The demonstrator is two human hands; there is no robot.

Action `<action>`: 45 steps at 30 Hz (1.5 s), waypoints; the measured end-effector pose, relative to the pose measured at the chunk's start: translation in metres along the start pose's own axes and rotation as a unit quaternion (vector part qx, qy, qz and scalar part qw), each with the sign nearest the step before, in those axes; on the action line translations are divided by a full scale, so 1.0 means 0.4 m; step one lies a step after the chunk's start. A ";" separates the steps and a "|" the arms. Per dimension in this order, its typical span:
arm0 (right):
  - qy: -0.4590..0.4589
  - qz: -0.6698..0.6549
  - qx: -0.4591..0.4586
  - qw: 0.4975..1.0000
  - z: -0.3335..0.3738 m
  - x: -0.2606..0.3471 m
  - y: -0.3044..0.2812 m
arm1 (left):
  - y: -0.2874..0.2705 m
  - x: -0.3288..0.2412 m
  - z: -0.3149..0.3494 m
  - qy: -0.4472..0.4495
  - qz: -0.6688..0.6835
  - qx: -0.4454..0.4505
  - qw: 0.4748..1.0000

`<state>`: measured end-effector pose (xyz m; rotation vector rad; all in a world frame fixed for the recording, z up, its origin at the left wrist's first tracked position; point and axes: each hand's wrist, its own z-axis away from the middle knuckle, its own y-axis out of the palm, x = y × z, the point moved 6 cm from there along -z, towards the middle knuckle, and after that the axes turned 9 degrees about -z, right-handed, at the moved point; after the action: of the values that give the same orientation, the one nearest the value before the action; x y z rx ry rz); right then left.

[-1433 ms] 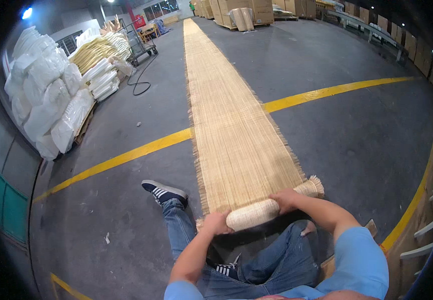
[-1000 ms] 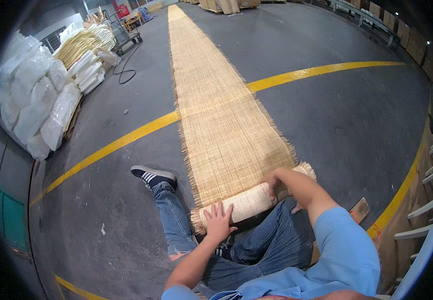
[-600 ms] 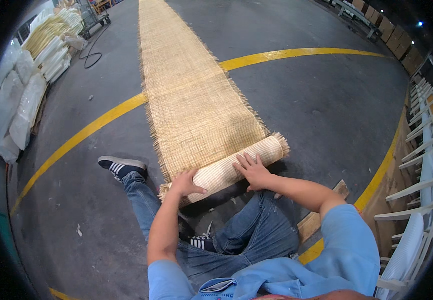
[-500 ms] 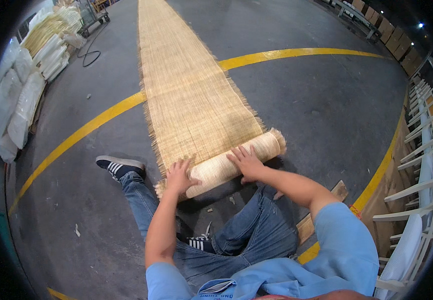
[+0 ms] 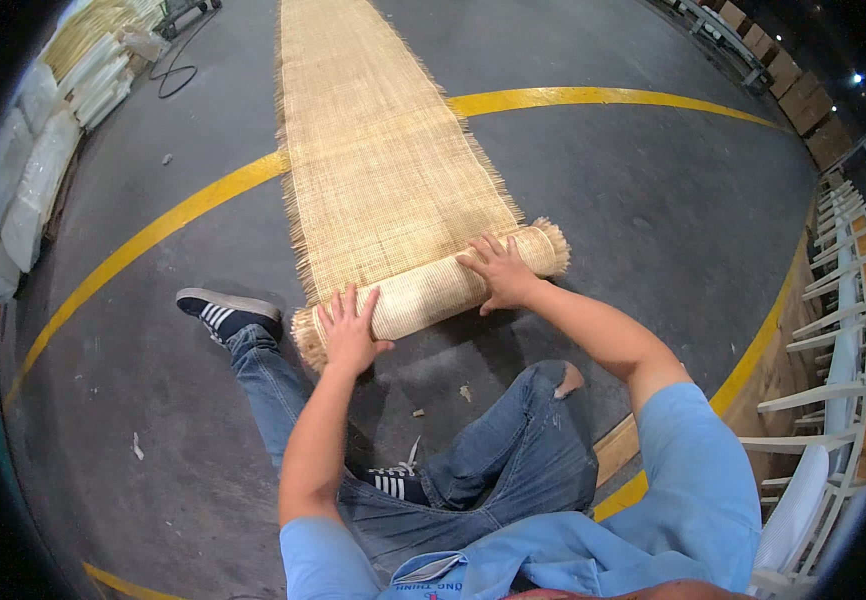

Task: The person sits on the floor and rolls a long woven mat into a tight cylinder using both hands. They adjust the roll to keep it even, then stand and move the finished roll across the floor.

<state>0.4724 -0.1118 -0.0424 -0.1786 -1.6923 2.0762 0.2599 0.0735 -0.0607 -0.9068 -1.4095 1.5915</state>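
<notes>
A long strip of woven cane webbing [image 5: 383,170] with frayed edges stretches away from me over the floor. Its near end is wound into a thick roll [image 5: 431,296] lying crosswise before my legs. My left hand [image 5: 351,330] rests on the roll near its left end, fingers spread over the top. Toward the right end, my right hand [image 5: 501,272] lies on it too, fingers spread and pointing away from me. Both palms press on the roll's surface without gripping around it.
I sit on the grey floor, one shoe [image 5: 228,312] out to the left of the roll. Plastic-wrapped bundles [image 5: 43,180] stand at the left. White chair-like frames [image 5: 843,330] line the right. A wooden board [image 5: 617,448] lies by my right knee. Yellow lines [image 5: 213,205] cross the floor.
The roll has turned and moved away from me, with both hands going forward on it. More floor shows between the roll and my legs.
</notes>
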 end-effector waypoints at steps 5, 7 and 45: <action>0.022 0.042 0.012 0.999 -0.024 -0.081 0.003 | -0.027 0.032 -0.078 -0.050 0.099 -0.129 0.985; 0.007 0.026 0.009 1.000 -0.056 -0.080 -0.006 | -0.022 0.117 -0.059 -0.177 0.117 -0.186 0.959; 0.008 -0.114 0.202 0.973 0.209 -0.071 0.048 | 0.106 0.158 0.315 -0.349 0.570 -0.070 0.740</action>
<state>0.4612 -0.2015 -0.0461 0.1224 -1.1818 2.1773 0.1151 0.0764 -0.0879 -1.5181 -1.5212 3.0255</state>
